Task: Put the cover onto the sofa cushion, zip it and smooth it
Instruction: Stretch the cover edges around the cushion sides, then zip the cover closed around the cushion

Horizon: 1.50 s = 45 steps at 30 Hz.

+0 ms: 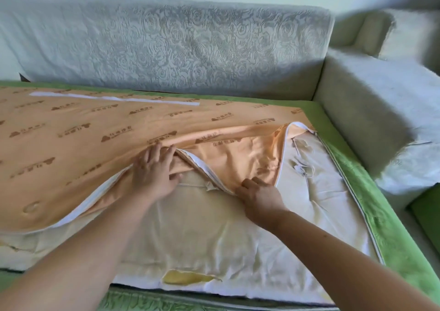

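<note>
Head view, close, down onto cushion (202, 227)

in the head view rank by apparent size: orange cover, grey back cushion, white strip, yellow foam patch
1. orange cover
2. grey back cushion, close second
3. white strip and yellow foam patch unranked: strip longer, patch wider and nearer

cover (78, 144): smooth orange cloth | cushion (195, 227): wrinkled cream cloth | sofa back (178, 46): embossed fabric
</note>
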Tool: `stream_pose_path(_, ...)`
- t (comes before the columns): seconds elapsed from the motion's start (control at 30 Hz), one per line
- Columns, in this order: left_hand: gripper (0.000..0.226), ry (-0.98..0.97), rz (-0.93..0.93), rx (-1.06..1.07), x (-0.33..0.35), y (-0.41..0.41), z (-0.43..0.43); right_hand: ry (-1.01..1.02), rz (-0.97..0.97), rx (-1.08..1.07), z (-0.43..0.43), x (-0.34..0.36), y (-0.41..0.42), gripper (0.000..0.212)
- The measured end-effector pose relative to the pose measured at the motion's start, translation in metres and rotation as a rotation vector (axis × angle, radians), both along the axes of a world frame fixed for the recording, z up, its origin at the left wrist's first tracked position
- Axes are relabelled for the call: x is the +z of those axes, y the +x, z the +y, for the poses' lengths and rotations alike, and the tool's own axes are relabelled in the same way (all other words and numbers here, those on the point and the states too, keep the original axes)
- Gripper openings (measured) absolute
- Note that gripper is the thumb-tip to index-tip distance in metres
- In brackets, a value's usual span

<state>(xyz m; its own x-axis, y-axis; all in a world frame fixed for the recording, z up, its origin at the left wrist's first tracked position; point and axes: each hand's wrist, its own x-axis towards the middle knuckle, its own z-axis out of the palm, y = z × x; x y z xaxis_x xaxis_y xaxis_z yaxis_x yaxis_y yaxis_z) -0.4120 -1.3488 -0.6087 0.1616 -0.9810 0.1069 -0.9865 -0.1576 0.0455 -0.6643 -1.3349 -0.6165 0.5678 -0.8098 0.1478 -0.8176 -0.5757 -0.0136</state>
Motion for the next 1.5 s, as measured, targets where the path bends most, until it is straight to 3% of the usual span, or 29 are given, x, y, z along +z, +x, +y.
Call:
stream_pose_path(0.07,0.085,-0.005,-0.017,0.011,-0.013,0.004,-0.015,-0.044,-0.083,0.015,-0.01,-0.005,-0.007,0.004)
stream_pose_path(0.13,0.081,0.002,0.016,-0.002,-0.012,0.005,-0.027,0.075,-0.224,-0.032,-0.021,0.005,-0.02,0.021)
stream_pose_path(0.2,0.062,0.017,0.011,-0.026,-0.014,-0.001,-0.026,0.206,-0.288,-0.019,-0.021,0.009,-0.042,0.033)
stream_pose_path(0.33,0.027,-0.008,0.019,-0.185,-0.003,-0.038,0.009,0.385,-0.241,-0.061,-0.013,0.039,-0.122,0.035)
stream_pose_path(0.4,0.033,0.108,-0.067,-0.328,-0.003,-0.071,0.036,0.456,-0.342,-0.101,-0.008,0.055,-0.173,0.033)
stream_pose_path(0.47,0.035,0.14,-0.127,-0.444,-0.009,-0.106,0.058,0.565,-0.486,-0.111,0.006,0.065,-0.22,0.007)
stream_pose_path(0.53,0.033,0.129,-0.141,-0.48,-0.007,-0.123,0.07,0.765,-0.523,-0.093,0.021,0.061,-0.249,0.026)
stream_pose_path(0.6,0.029,0.186,-0.141,-0.492,-0.004,-0.132,0.079,0.886,-0.438,-0.01,0.036,0.041,-0.256,0.022)
stream_pose_path(0.7,0.03,0.341,-0.208,-0.545,-0.009,-0.135,0.099,0.896,-0.064,0.064,0.043,0.006,-0.238,0.043)
stream_pose_path(0.77,0.032,0.391,-0.257,-0.555,-0.016,-0.134,0.111,0.937,0.05,0.059,0.04,-0.002,-0.219,0.049)
stream_pose_path(0.9,0.023,0.446,-0.276,-0.584,-0.018,-0.134,0.115,1.135,0.139,0.126,0.039,0.008,-0.199,0.044)
stream_pose_path(1.0,0.038,0.542,-0.305,-0.617,-0.019,-0.13,0.114,1.168,0.182,0.156,0.043,0.013,-0.189,0.042)
stream_pose_path(1.1,0.046,0.607,-0.313,-0.668,-0.002,-0.138,0.107,1.116,0.19,0.154,0.047,0.017,-0.189,0.019)
stream_pose_path(1.17,0.04,0.57,-0.262,-0.839,0.009,-0.16,0.1,1.054,0.162,0.134,0.046,0.018,-0.191,0.012)
stream_pose_path(1.27,0.03,0.598,-0.221,-1.069,0.014,-0.208,0.098,1.028,0.126,0.161,0.048,0.019,-0.195,0.027)
stream_pose_path(1.33,0.031,0.68,-0.146,-1.11,0.014,-0.232,0.089,1.056,0.088,0.175,0.048,0.017,-0.202,0.029)
stream_pose_path(1.37,0.03,0.687,-0.021,-1.08,0.013,-0.239,0.081,1.062,0.069,0.177,0.046,0.016,-0.205,0.027)
stream_pose_path(1.43,0.024,0.488,0.271,-0.99,0.007,-0.252,0.055,1.06,-0.023,0.135,0.038,0.016,-0.207,0.019)
stream_pose_path(1.5,0.025,0.135,0.326,-0.879,-0.004,-0.268,0.014,0.98,-0.214,0.012,0.021,0.014,-0.208,0.009)
